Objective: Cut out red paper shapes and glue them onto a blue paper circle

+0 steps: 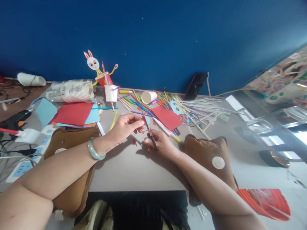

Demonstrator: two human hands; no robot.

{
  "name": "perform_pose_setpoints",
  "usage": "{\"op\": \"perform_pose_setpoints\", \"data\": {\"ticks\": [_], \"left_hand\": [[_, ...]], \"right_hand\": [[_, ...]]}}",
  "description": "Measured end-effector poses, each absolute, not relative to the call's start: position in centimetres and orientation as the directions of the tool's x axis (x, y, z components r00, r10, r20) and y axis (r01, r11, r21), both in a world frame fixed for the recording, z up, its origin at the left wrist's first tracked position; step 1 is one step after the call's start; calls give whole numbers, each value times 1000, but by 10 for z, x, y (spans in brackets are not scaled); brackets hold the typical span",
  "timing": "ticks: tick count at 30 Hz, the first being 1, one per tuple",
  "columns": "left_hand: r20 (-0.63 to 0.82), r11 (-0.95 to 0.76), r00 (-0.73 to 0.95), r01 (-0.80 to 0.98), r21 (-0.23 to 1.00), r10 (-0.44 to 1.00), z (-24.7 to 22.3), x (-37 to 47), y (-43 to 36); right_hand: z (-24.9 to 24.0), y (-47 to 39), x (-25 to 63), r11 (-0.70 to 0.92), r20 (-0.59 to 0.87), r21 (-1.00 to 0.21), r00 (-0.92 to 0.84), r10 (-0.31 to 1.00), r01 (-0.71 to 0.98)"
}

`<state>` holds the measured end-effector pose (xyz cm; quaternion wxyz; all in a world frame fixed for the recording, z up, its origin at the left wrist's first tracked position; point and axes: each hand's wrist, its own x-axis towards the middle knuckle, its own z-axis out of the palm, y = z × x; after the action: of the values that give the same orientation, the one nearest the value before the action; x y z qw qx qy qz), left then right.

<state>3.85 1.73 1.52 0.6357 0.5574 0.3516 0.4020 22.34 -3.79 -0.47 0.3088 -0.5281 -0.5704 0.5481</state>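
My right hand (162, 144) grips a pair of scissors (152, 139) by the dark handles, with the blades pointing up and away. Just left of the blades, the fingers of my left hand (125, 125) are pinched together on what looks like a small piece of red paper (143, 118), mostly hidden by the fingertips. A red paper scrap (135, 142) lies on the table below, among other small cuttings. A larger red sheet (168, 117) rests beyond the scissors, beside a light blue cut-out with holes (176, 107).
Colourful pipe cleaners (139, 103) spread along the wall around a paper cup (149, 97). A rabbit figure (93, 63) stands at the back left near bagged cups (72, 91) and stacked coloured paper (72, 113). Brown cushions (208, 159) lie under both forearms. A power strip (39, 153) is at left.
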Motion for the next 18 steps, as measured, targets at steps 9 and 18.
{"op": "perform_pose_setpoints", "data": {"ticks": [9,18], "left_hand": [[12,50,435,-129,990,900,13,39,18],[-40,101,447,-114,988,894,16,40,16]], "right_hand": [[-7,-38,224,-167,-238,-948,-253,938,272],[-3,-36,224,-145,-174,-965,-118,978,217]]}}
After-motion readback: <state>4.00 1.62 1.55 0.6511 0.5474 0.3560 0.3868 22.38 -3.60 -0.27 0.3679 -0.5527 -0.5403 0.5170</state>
